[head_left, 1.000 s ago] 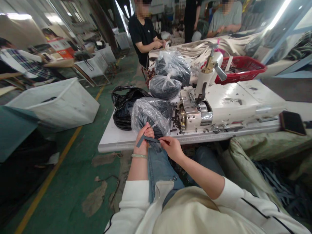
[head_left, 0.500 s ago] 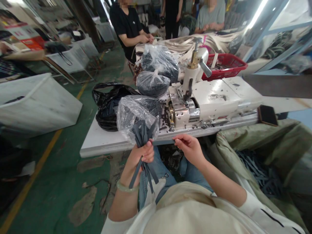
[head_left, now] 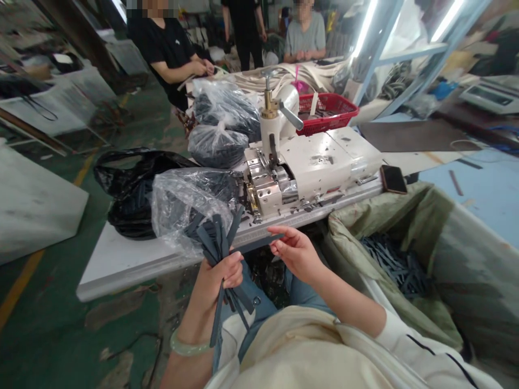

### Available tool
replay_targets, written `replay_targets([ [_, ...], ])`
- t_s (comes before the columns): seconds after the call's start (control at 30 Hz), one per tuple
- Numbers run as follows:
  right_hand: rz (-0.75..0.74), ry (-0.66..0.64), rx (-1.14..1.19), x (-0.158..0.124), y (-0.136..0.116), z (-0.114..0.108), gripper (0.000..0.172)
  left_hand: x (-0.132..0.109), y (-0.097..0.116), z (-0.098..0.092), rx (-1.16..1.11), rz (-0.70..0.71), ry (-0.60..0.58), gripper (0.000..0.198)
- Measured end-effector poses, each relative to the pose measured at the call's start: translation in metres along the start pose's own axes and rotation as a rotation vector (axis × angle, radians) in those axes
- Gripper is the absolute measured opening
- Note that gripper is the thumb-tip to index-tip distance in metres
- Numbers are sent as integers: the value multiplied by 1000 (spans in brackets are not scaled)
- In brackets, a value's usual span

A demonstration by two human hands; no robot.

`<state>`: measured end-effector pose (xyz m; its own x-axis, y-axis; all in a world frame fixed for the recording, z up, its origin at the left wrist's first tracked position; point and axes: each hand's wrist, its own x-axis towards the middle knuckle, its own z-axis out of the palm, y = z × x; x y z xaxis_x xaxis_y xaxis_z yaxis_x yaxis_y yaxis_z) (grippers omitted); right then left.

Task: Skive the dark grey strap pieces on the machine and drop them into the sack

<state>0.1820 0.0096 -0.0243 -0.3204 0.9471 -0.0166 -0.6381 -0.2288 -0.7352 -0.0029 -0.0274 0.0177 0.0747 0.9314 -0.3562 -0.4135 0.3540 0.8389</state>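
A person's left hand (head_left: 219, 275) clamps a bundle of flat slate-grey strips (head_left: 217, 237) just below the white table's front edge (head_left: 133, 265), while the right hand (head_left: 294, 251), held apart, pinches one loose strip (head_left: 259, 243). A clear plastic bag (head_left: 190, 202) of dark strips sits at that edge; at lower right, an olive-green fabric sack (head_left: 385, 216) holds more grey strips (head_left: 393, 265).

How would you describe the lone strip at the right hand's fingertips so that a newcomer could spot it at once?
Find the white industrial machine on the white table, then the person's hands at the table's near edge. The right hand pinches a single dark grey strip, held out level and alone, unlike the bunch of strips in the left hand.
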Motion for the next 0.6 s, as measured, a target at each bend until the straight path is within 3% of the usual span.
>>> replay_targets([
  [0.13, 11, -14, 66, 0, 6, 4, 34, 3, -4, 5, 12, 28, 9, 18],
  [0.33, 39, -11, 172, 4, 7, 5, 14, 7, -9, 7, -46, -32, -82, 20],
  [0.47, 18, -83, 165, 6, 0, -1, 14, 7, -12, 6, -170, -104, -208, 25],
  [0.6, -69, -208, 13, 7, -4, -10, 12, 6, -11, 7, -197, -118, -213, 19],
])
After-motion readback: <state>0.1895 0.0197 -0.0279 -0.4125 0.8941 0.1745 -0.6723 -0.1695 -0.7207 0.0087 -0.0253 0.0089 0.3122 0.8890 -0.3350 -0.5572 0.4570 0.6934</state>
